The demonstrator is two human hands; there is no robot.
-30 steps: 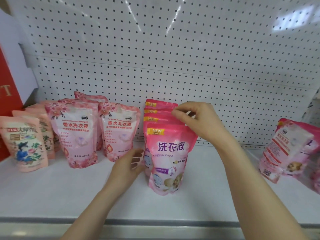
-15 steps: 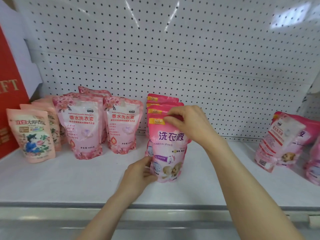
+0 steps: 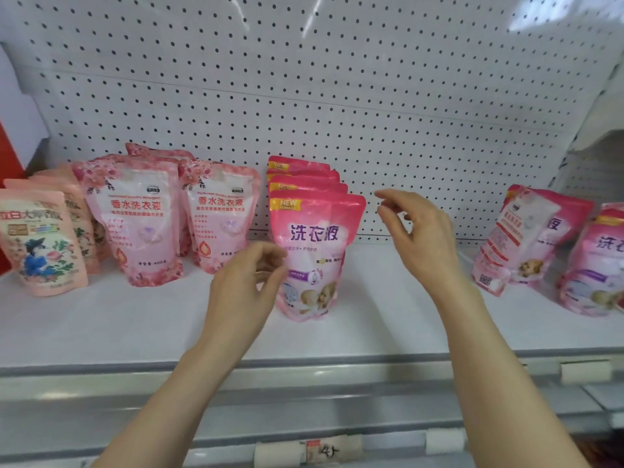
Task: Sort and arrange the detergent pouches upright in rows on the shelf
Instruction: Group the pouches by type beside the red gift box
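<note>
Pink pouch [image 3: 314, 258] upright (puppy print); left hand [image 3: 243, 292], right hand [image 3: 418, 238] beside it, fingers [image 3: 391, 197] loosely curled, empty

A shop aisle: a white retail shelf [image 3: 135, 319] backed by perforated pegboard [image 3: 337, 96], stocked with rows of detergent pouches [image 3: 315, 251] facing outward, and a price label [image 3: 326, 450] clipped to the front rail.

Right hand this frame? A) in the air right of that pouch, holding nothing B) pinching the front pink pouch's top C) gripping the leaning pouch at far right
A: the right hand is beside the front pink pouch, a gap of pegboard between them, fingers loosely curled on nothing.
</note>
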